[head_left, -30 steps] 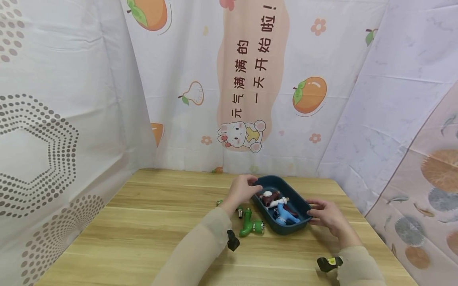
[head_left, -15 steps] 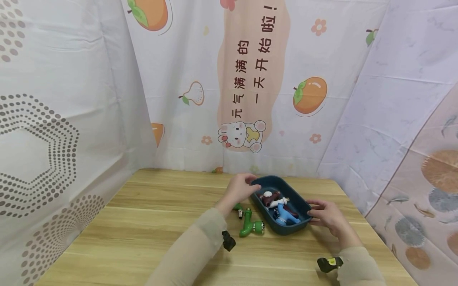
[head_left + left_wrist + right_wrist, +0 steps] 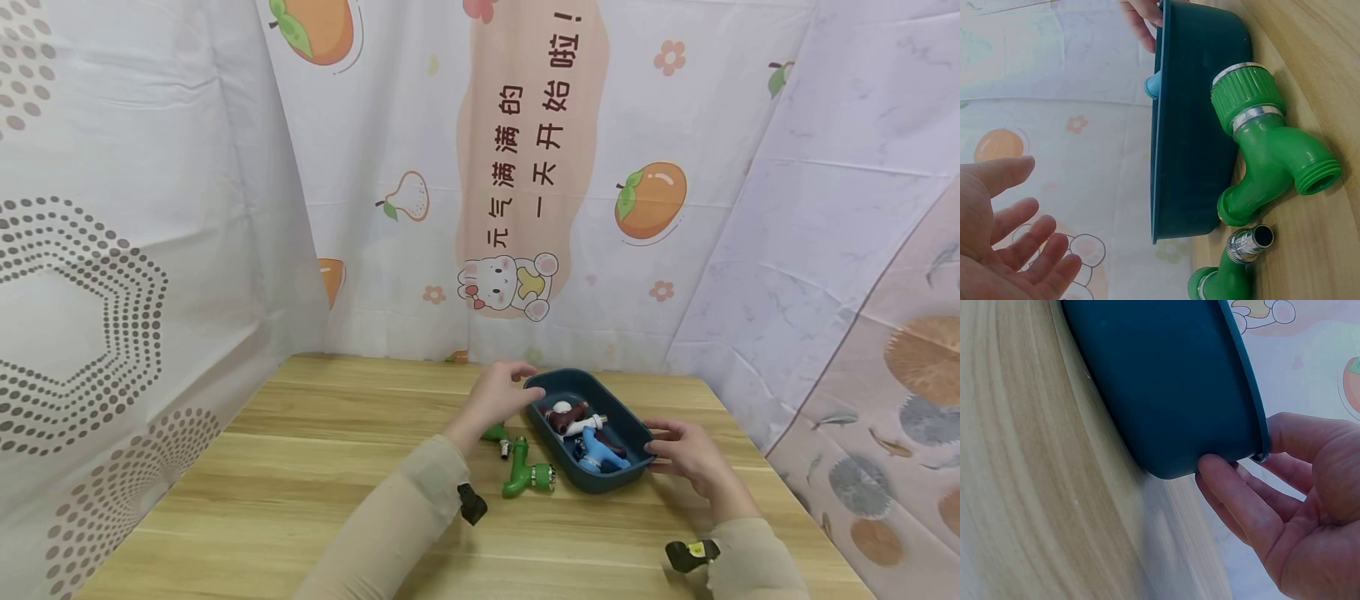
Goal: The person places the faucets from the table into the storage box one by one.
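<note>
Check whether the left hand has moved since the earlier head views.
Yes, slightly: in the head view, the left hand has shifted toward the left, judged against the nearer green tap, which has stayed put.

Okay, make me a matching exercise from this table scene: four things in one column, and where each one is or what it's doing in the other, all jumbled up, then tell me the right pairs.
Column one
1. Blue fitting
2. Left hand
3. Nearer green tap
4. Right hand

Column two
A. Gripping one end of the tray
B. On the table, beside the tray
C. Inside the tray
D. Near the tray, holding nothing

Right pairs
1 goes with C
2 goes with D
3 goes with B
4 goes with A
</note>
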Demonstrator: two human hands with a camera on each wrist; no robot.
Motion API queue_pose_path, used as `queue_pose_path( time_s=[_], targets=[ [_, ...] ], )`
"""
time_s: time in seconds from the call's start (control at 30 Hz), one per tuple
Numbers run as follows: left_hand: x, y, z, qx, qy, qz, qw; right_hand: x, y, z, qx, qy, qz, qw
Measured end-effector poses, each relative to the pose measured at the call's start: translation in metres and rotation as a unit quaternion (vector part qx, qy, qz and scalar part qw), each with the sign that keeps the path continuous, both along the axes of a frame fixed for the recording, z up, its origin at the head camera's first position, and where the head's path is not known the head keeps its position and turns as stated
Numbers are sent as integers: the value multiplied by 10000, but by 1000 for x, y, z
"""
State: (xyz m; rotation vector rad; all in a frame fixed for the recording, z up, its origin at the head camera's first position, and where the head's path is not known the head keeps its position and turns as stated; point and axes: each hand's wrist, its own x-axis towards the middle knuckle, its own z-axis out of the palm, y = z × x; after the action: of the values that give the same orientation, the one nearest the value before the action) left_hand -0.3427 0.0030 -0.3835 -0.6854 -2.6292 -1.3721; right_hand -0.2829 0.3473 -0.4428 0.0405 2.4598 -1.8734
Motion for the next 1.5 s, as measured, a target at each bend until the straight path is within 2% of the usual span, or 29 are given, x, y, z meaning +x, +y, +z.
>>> queue_pose_path(
  time_s=[0.43, 1.2, 1.5],
  targets=[
    [0, -13, 3, -263, -112, 4, 9996, 1, 1, -1, 21, -1, 41, 10000],
    [-16, -55, -10, -348, -40, 164, 9993, 0, 0, 0, 21, 32, 17, 10000],
    [-20, -66, -17, -327, -149, 195, 9992, 1, -1, -1, 50, 19, 62, 10000]
  ],
)
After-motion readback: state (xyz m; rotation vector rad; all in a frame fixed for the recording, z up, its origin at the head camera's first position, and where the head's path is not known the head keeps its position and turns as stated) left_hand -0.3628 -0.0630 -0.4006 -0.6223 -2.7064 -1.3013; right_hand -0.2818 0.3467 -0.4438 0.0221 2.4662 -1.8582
